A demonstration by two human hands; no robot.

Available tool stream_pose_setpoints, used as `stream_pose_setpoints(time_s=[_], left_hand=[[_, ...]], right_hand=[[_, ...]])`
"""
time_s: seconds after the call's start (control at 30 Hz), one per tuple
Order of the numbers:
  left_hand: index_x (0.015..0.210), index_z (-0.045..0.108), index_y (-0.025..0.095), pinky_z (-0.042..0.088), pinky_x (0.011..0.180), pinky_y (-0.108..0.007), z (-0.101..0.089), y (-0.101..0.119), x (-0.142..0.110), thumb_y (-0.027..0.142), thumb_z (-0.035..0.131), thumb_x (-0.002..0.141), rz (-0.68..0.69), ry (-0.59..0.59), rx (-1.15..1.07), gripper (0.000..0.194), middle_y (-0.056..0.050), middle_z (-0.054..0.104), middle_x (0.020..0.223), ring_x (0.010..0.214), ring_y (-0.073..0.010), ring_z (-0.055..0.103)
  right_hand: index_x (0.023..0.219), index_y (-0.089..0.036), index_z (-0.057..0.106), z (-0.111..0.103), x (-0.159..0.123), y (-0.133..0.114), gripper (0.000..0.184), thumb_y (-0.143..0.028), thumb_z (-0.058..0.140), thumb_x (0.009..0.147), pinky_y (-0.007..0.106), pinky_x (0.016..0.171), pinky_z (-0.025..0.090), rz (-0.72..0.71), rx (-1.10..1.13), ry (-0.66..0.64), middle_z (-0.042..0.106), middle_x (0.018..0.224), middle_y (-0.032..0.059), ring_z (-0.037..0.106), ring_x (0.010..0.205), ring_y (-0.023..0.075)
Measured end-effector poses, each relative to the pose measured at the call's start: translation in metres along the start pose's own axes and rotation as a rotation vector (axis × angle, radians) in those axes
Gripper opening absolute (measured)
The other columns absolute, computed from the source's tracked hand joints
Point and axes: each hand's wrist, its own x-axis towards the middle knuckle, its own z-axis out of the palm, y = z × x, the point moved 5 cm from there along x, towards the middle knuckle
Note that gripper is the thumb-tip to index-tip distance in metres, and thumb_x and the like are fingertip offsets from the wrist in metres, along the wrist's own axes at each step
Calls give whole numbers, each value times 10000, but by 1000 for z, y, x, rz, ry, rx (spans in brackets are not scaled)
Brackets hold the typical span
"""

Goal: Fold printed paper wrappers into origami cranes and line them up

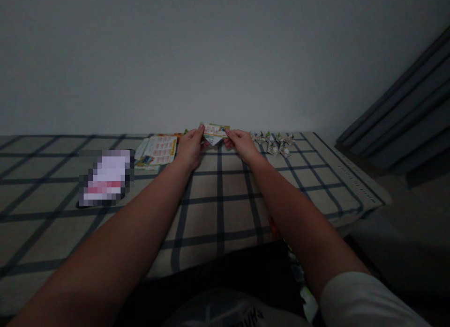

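Between my two hands a small piece of folded printed paper [215, 132] is held up above the far part of the checked cloth. Its lower edge comes to a point, and coloured print covers it. My left hand [191, 146] pinches its left end, and my right hand [241, 142] pinches the right end. Just left of my left hand lies a stack of printed sheets [160, 149]. Right of my right hand stand several small folded paper shapes [279, 144] with pointed tips.
A phone with a blurred screen [107, 177] lies on the left of the checked cloth [220, 196]. Behind the cloth rises a plain wall [225, 60]. A dark curtain [404, 111] hangs at the right, beyond the cloth's right edge.
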Motion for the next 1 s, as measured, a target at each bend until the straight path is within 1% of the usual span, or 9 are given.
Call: stream_pose_setpoints(time_s=[0.1,0.27,0.33,0.5,0.6,0.67,0.73,0.87,1.0], left_hand=[[825,679,165,506,612,-225,2,0,-2,585,819,719,-2,-5,3,455,-64,741,858,785,-159,687],[794,705,149,479,572,-220,5,-7,-2,482,887,660,-43,-97,17,402,-66,735,835,683,-125,631],[765,711,145,472,567,-226,3,-10,-1,478,890,655,-30,-104,39,393,-69,728,815,662,-121,611],[737,718,155,470,582,-240,-1,-12,2,497,889,644,18,-74,112,394,-51,703,754,660,-130,597],[751,724,158,468,598,-244,-1,-11,2,484,888,641,29,-63,141,381,-46,701,749,680,-139,604],[755,717,164,461,598,-245,-2,-9,1,468,889,635,42,-38,145,369,-40,699,756,687,-141,602],[722,689,172,430,564,-236,-3,-5,0,445,890,631,54,-7,149,352,-20,666,713,640,-125,565],[718,664,188,316,464,-219,-1,1,-3,375,843,667,65,-8,137,264,35,539,597,503,-78,414],[825,691,206,353,473,-203,4,4,-5,262,747,674,53,-45,63,171,41,559,630,503,-79,442]], right_hand=[[744,-175,647,-2,0,-2,361,-503,705,885,201,541,482,-21,-33,25,663,650,-4,561,531,78],[772,-179,654,0,0,-2,343,-498,689,894,201,546,473,-26,-14,14,662,665,-7,562,542,79],[769,-180,646,0,-1,-2,351,-507,683,893,202,539,461,-21,-17,9,645,656,-12,550,535,77],[681,-196,566,0,-7,-11,386,-500,681,888,191,489,372,-93,-112,29,505,557,-60,459,495,66],[640,-202,518,-1,-10,-16,404,-472,672,899,187,483,354,-107,-145,41,451,515,-72,420,482,66],[628,-199,514,0,-12,-19,407,-455,661,909,182,487,361,-100,-142,31,472,511,-66,424,480,63],[653,-192,549,1,-11,-19,368,-430,656,913,178,484,368,-86,-124,16,541,541,-53,443,478,59],[843,-186,659,-1,-8,-14,192,-370,661,898,181,485,414,-54,-29,22,707,726,-13,503,482,57],[951,-213,671,-2,-6,-9,136,-321,677,868,199,581,521,-14,40,40,754,890,0,584,542,62]])
